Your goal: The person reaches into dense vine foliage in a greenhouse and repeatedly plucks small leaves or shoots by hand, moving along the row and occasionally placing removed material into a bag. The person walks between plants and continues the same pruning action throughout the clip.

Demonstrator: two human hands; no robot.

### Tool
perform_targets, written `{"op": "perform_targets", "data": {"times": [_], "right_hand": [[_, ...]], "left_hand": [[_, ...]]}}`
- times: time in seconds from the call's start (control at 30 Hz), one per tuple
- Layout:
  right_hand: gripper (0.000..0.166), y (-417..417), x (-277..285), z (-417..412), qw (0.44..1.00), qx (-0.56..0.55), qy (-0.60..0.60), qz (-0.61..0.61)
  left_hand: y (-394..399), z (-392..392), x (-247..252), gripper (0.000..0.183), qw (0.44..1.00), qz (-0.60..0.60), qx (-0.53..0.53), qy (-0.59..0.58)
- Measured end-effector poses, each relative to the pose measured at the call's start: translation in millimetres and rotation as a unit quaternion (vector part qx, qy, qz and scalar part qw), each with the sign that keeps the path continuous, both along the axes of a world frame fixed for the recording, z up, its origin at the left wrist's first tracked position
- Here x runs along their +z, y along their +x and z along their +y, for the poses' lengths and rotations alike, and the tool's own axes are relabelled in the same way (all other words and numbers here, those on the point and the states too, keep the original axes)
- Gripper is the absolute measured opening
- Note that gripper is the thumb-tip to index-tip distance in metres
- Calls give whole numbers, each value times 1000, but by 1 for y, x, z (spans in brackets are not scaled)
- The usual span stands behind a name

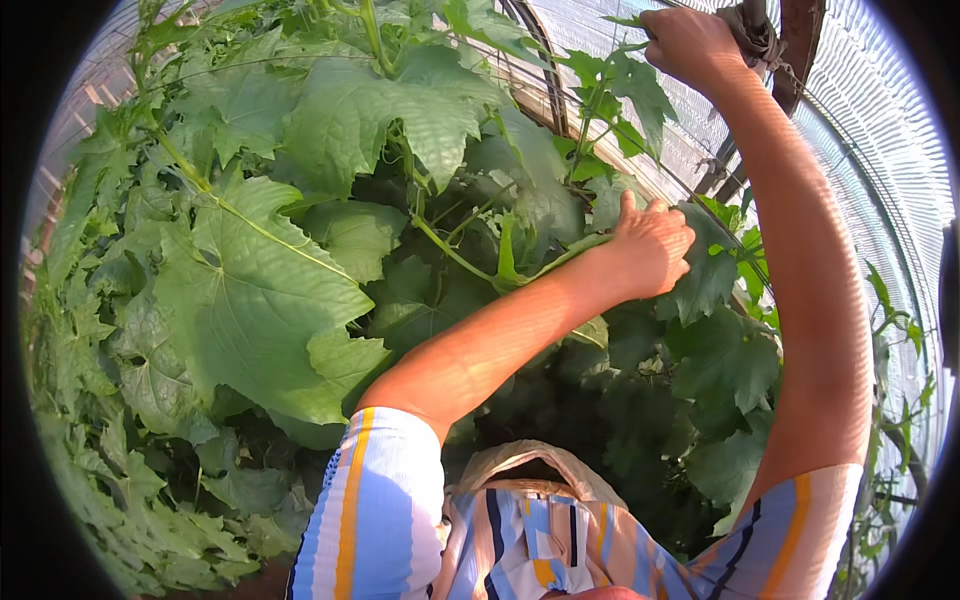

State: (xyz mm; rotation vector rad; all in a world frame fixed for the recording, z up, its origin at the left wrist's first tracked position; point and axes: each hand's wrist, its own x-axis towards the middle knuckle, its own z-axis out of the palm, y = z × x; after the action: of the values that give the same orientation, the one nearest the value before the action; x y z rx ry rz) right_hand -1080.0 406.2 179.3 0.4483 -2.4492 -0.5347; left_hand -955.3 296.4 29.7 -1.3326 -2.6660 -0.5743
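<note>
My right hand (691,46) is raised at the upper right beside a post, its fingers curled closed at the tip of a thin leafy vine shoot (626,82). Below it, my left hand (651,247) reaches across the foliage with its back towards me. Its fingers are bent among the leaves, and whatever lies under them is hidden. A dark green leaf (701,259) hangs just right of the left hand. Under the left forearm passes a green vine stem (454,251). A large lobed leaf (255,292) spreads to the left.
Dense climbing foliage (135,360) fills the left side. Translucent sheeting (877,142) curves along the right. A brown post (799,52) has cloth tied beside it (754,37). A thin cable (686,191) runs diagonally past the hands. A pale bag-like opening (532,454) sits at my front.
</note>
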Motion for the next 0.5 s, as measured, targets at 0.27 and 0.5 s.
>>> {"op": "perform_targets", "data": {"times": [0.27, 0.5], "right_hand": [[21, 31, -12, -39, 787, 266, -552, 76], [27, 112, 32, -101, 588, 410, -669, -197]], "left_hand": [[110, -58, 45, 40, 923, -93, -89, 362], [54, -142, 142, 62, 672, 19, 109, 732]]}}
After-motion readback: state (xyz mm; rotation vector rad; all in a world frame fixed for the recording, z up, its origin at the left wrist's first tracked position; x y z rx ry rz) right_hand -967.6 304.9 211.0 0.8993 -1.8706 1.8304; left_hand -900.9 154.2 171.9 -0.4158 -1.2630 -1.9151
